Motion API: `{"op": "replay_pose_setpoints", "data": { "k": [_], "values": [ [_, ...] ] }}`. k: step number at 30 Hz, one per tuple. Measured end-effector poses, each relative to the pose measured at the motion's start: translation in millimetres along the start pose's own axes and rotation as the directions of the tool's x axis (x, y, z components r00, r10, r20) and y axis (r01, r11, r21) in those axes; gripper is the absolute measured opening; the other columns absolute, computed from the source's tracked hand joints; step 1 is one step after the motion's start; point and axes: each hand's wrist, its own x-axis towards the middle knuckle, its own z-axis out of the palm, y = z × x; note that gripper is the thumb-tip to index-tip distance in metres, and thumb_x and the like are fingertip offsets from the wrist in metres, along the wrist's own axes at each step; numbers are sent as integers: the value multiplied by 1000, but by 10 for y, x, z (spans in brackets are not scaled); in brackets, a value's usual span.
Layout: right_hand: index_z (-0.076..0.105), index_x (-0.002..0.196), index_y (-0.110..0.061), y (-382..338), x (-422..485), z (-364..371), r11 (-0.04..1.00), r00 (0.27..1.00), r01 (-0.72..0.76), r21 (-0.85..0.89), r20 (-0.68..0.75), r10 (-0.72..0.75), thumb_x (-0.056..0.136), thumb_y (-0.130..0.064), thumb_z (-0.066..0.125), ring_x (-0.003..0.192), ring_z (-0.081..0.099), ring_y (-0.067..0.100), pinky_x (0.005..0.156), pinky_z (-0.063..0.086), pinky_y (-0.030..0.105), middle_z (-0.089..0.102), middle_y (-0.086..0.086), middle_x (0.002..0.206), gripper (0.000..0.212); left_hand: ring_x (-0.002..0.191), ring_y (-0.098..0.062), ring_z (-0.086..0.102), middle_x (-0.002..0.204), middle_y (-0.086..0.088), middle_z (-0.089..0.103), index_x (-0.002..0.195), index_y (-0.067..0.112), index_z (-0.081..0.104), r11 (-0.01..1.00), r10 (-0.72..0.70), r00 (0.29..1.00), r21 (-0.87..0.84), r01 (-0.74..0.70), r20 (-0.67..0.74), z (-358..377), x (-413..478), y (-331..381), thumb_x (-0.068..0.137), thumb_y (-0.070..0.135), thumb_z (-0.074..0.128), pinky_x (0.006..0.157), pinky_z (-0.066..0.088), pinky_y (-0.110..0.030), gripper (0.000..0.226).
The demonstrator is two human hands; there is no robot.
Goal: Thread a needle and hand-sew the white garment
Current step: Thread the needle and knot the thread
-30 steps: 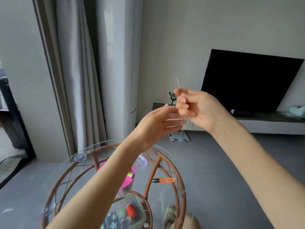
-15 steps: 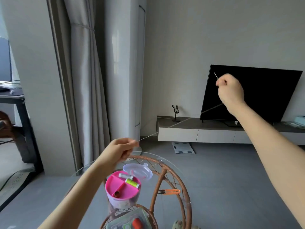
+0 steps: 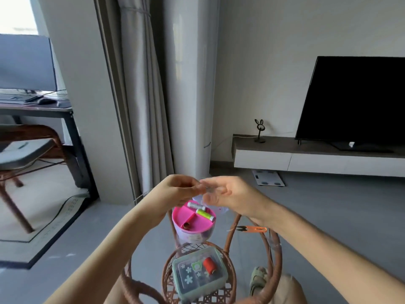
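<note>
The left hand (image 3: 182, 189) and the right hand (image 3: 230, 194) meet just above the pink tub (image 3: 194, 224). Their fingertips (image 3: 202, 188) touch there. The left fingers are curled, with the tips pressed together like a pinch. The right fingers are blurry. Some look loosely bent and some stick out, so I cannot tell if they pinch anything.

The needle and thread are too thin to see here. My guess is that they are between the touching fingertips, above the tub. The white garment is not in the picture.

Two small spools (image 3: 200, 209) lie on top of the tub. The orange snips (image 3: 252, 229) lie to the right of the tub on the glass surface (image 3: 274, 243). Below the tub, on the low shelf, sits a green box (image 3: 199, 279) with a red spool (image 3: 209, 266) in it.

This looks like the threading step, or the tidying of the thread ends just after it.

To do it well:
- Keep both hands close and still, maybe with the wrists resting on each other.
- Hold the thread very near its tip so it stays stiff.
- Turn the needle so its hole faces the thread.
- Hold it against something dark so the hole is easy to see.
- Pull the thread through slowly so it does not slip out.
</note>
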Motion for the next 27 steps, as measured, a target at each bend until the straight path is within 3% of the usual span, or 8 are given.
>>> {"op": "replay_pose_setpoints", "data": {
  "k": [1, 3, 6, 10, 13, 18, 22, 27],
  "values": [
    [65, 118, -16, 46, 11, 79, 1000, 1000, 11, 6, 17, -11, 72, -41, 70, 99, 68, 17, 94, 51, 34, 73, 7, 103, 51, 67, -22, 47, 72, -18, 57, 83, 7, 70, 1000, 6, 1000, 1, -6, 21, 1, -19, -9, 87, 22, 65, 61, 36, -25, 16],
    [70, 98, -7, 73, -12, 133, 998, 999, 45, 48, -24, -44, 81, -32, 67, 74, 67, 3, 72, 53, 23, 74, -5, 78, 30, 65, -15, 52, 72, -12, 64, 81, 11, 70, 1000, -5, 1000, -12, 6, 28, -10, -45, -48, 87, 21, 64, 61, 37, -19, 13],
    [63, 79, -2, 64, -104, 67, 982, 994, 60, 180, -97, -43, 90, -15, 57, 36, 38, 0, 41, 29, 12, 46, -10, 39, 18, 47, -3, 36, 51, 9, 49, 73, 16, 69, 996, -45, 999, -81, 45, 5, -49, -103, -153, 89, 16, 61, 46, 29, -11, 18],
    [60, 72, 0, 172, -167, -123, 940, 985, 23, 341, -166, 36, 77, -22, 59, 40, 18, 7, 38, 16, 17, 27, -4, 43, 22, 44, -5, 29, 47, 10, 39, 67, 18, 73, 975, -128, 991, -187, 121, -29, -123, -257, -446, 82, 18, 64, 42, 25, -13, 17],
    [58, 68, 2, 253, -211, -244, 920, 973, 7, 391, -216, 84, 74, -19, 59, 38, 19, 6, 35, 17, 16, 25, -4, 44, 21, 45, -6, 26, 48, 7, 35, 72, 12, 71, 949, -203, 978, -252, 188, -37, -130, -395, -682, 74, 23, 64, 42, 21, -14, 13],
    [64, 58, -6, 252, -277, -424, 906, 953, 9, 423, -280, 121, 78, -14, 56, 35, 23, 4, 33, 21, 14, 28, -6, 41, 23, 45, -7, 26, 50, 5, 35, 83, 5, 67, 927, -305, 949, -253, 278, -74, -168, -521, -990, 90, 16, 57, 42, 20, -16, 16],
    [61, 64, -3, 244, -278, -529, 917, 929, 25, 398, -349, 126, 92, -6, 49, 36, 22, 4, 33, 20, 15, 28, -7, 40, 30, 45, -7, 27, 51, 3, 36, 84, 6, 68, 897, -375, 920, -297, 328, -115, -151, -530, -1160, 92, 16, 56, 42, 22, -16, 18],
    [67, 53, -12, 283, -281, -552, 930, 921, -23, 367, -354, 163, 87, -9, 53, 35, 21, 4, 34, 19, 14, 27, -7, 40, 37, 43, -7, 24, 53, 1, 30, 86, 6, 68, 863, -424, 885, -384, 329, -194, -128, -516, -1283, 92, 18, 56, 40, 19, -16, 18]
  ]
}}
